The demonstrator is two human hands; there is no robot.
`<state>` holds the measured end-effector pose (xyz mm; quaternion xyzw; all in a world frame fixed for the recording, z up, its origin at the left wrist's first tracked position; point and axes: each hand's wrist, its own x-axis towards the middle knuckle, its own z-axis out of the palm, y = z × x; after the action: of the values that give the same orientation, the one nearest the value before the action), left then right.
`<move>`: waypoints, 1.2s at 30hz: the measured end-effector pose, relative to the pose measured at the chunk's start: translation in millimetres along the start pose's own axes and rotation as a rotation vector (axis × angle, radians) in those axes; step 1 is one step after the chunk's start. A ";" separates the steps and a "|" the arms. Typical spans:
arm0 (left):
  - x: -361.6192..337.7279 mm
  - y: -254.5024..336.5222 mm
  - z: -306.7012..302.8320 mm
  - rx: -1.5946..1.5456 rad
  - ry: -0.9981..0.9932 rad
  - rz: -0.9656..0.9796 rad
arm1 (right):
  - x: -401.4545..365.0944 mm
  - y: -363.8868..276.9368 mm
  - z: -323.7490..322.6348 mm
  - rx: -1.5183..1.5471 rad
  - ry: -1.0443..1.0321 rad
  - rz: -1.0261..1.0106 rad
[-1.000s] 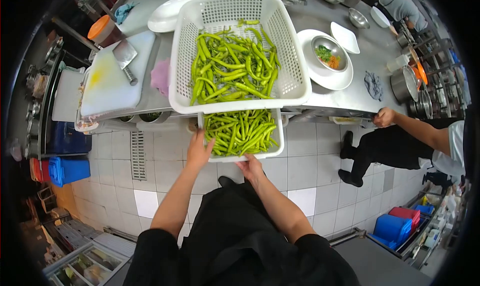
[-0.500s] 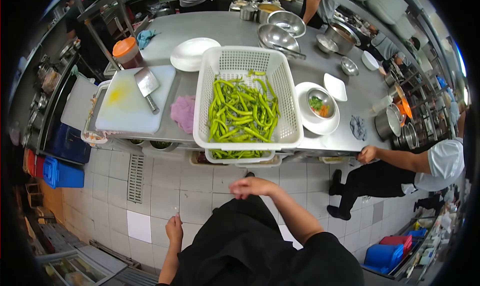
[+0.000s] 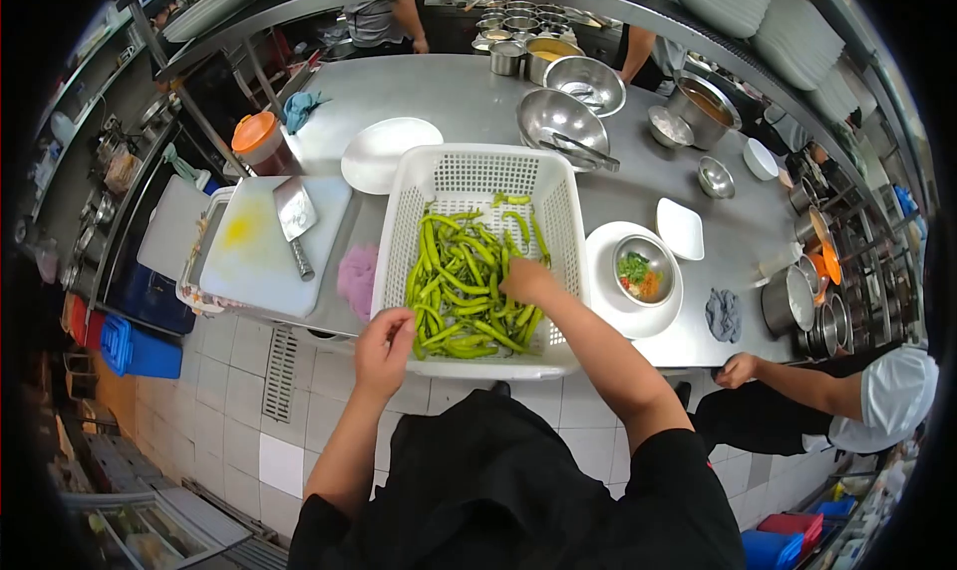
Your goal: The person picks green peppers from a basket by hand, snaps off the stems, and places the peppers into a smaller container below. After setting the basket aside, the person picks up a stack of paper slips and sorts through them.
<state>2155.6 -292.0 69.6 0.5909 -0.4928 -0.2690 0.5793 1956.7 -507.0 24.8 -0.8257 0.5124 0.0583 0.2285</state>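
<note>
A white perforated basket (image 3: 482, 157) stands at the front edge of the steel table, with long green peppers (image 3: 464, 271) heaped inside. My right hand (image 3: 528, 280) reaches into it at the right side of the heap, its fingertips hidden among the peppers. At the basket's front left corner is my left hand (image 3: 386, 345), thumb and fingers curled close together; whether something small is between them cannot be made out. A pink cloth (image 3: 358, 282) lies just left of the basket.
Left are a cutting board (image 3: 261, 271) with a cleaver (image 3: 295, 211) and an orange-lidded container (image 3: 261, 142). Right are a plate (image 3: 603, 316) holding a small bowl, and a grey cloth (image 3: 724, 316). A co-worker's hand (image 3: 738, 371) is near the table's right edge.
Both my hands have moved up and forward, the right one into the peppers, the left one to the basket's front corner. The view has shifted, with the table lower in it.
</note>
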 end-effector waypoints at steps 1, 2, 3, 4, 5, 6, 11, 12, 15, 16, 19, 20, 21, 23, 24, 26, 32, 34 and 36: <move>11.5 4.0 7.7 0.021 -0.042 0.006 | -5.8 -0.6 -4.3 -0.003 -0.002 -0.002; 20.8 8.6 14.3 0.019 -0.039 0.007 | -12.4 -1.3 -9.0 0.220 -0.049 0.028; 30.5 13.0 19.8 0.020 -0.106 -0.047 | -17.3 -3.0 -13.6 0.442 -0.092 0.058; 41.1 14.6 22.4 0.020 -0.175 -0.098 | -18.3 -2.1 -14.5 0.440 -0.085 0.057; 51.8 7.0 24.9 0.050 -0.258 -0.114 | -20.3 -0.1 -14.6 0.504 -0.051 -0.021; 61.5 2.1 28.7 0.047 -0.261 -0.107 | -22.9 0.1 -14.4 0.567 -0.015 -0.099; 105.1 14.4 49.6 0.176 -0.436 -0.237 | -74.1 -48.9 -30.3 0.620 0.180 -0.205; 111.2 15.1 49.6 0.155 -0.507 -0.317 | -83.2 -59.9 -33.0 0.585 0.261 -0.246; 126.9 -6.3 53.2 0.137 -0.542 -0.203 | -80.8 -66.0 -24.5 0.627 0.390 -0.297; 129.5 -8.8 52.7 0.118 -0.563 -0.159 | -76.8 -63.8 -18.6 0.706 0.427 -0.311; 131.4 -3.2 46.9 0.296 -0.664 -0.031 | -65.1 -59.6 -25.6 0.775 0.571 -0.226; 131.7 -2.8 46.8 0.290 -0.679 -0.029 | -61.6 -58.4 -31.6 0.888 0.583 -0.215; 130.6 -3.5 46.1 0.321 -0.709 0.008 | -54.9 -55.9 -31.8 0.972 0.516 -0.201; 128.7 -8.2 44.6 0.349 -0.742 0.042 | -50.1 -50.1 -30.6 0.973 0.459 -0.167; 129.4 -10.6 44.5 0.310 -0.728 0.069 | -49.6 -52.2 -33.9 0.973 0.400 -0.150; 129.5 -15.0 43.6 0.268 -0.710 0.089 | -53.3 -58.9 -35.9 1.052 0.387 -0.156; 124.1 -4.5 41.2 -0.048 -0.816 -0.287 | -60.2 -57.4 -41.6 1.361 0.242 -0.159; 123.2 -12.8 44.5 -0.326 -0.854 -0.264 | -60.3 -53.4 -42.6 1.581 0.135 -0.178; 124.3 -16.6 43.3 -0.380 -0.857 -0.303 | -61.8 -50.6 -44.2 2.036 -0.073 -0.255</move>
<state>2167.6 -423.8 77.2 0.3759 -0.5374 -0.6544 0.3764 1965.9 -457.0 100.6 -0.2864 0.2199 -0.4037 0.8406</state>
